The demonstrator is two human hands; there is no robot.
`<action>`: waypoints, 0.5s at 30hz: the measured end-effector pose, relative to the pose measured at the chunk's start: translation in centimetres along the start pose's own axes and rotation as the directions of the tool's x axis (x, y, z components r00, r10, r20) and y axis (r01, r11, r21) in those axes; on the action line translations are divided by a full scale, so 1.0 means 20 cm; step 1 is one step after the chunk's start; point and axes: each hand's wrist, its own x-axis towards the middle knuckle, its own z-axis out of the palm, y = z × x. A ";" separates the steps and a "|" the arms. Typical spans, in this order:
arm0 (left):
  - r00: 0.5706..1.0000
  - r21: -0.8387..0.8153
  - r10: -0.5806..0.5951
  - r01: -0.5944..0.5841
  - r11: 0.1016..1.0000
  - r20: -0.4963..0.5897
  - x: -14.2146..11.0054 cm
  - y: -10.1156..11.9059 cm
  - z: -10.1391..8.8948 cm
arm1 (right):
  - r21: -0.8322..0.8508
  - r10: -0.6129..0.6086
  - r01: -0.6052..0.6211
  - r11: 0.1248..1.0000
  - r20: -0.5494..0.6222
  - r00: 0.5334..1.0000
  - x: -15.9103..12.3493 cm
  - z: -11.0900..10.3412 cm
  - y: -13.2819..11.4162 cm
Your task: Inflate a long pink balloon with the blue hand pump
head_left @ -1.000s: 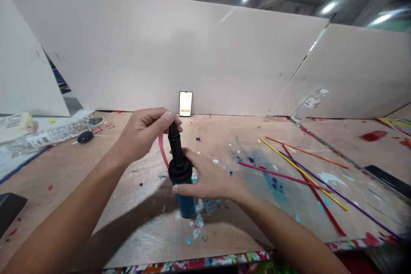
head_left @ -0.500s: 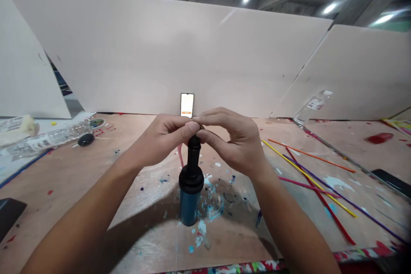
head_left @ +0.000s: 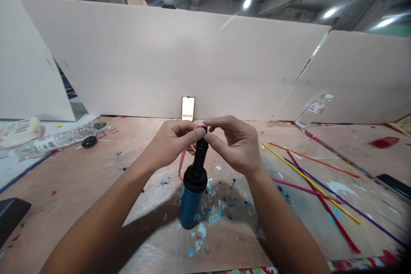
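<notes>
On table [head_left: 154, 239], slightly tilted: blue pump [head_left: 195, 180], likely light, stiff, best gripped by barrel [head_left: 190, 207]. At nozzle [head_left: 201, 150]: pink balloon [head_left: 181, 165], probably soft, stretchy; left hand [head_left: 173, 143] pinching it, right hand [head_left: 240, 145] pinching nozzle tip.

The left fingers [head_left: 195, 135] partly hide the pink balloon [head_left: 181, 165] (mouth unclear).
</notes>
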 end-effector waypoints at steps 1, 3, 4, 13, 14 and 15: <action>1.000 0.004 -0.014 0.014 1.000 -0.009 -0.01 -0.01 0.00 | 0.008 0.007 -0.007 1.000 -0.013 1.000 0.00 0.00 0.01; 1.000 0.051 -0.024 0.025 0.998 -0.011 -0.01 -0.02 -0.02 | 0.059 0.047 -0.045 0.997 -0.030 0.998 0.00 0.00 0.04; 1.000 0.104 -0.015 0.016 0.994 -0.006 -0.01 -0.02 -0.04 | 0.098 0.077 -0.073 0.992 -0.033 0.996 0.01 0.00 0.04; 0.759 0.703 0.584 -0.246 0.668 -0.288 0.45 0.04 -0.32 | 0.279 0.285 -0.259 0.925 -0.056 0.957 0.02 0.02 0.11; 0.747 0.696 0.587 -0.240 0.677 -0.313 0.44 0.03 -0.31 | 0.277 0.309 -0.281 0.919 -0.062 0.949 0.02 0.02 0.12; 0.752 0.673 0.570 -0.235 0.701 -0.332 0.41 0.03 -0.28 | 0.279 0.332 -0.302 0.912 -0.067 0.941 0.03 0.01 0.14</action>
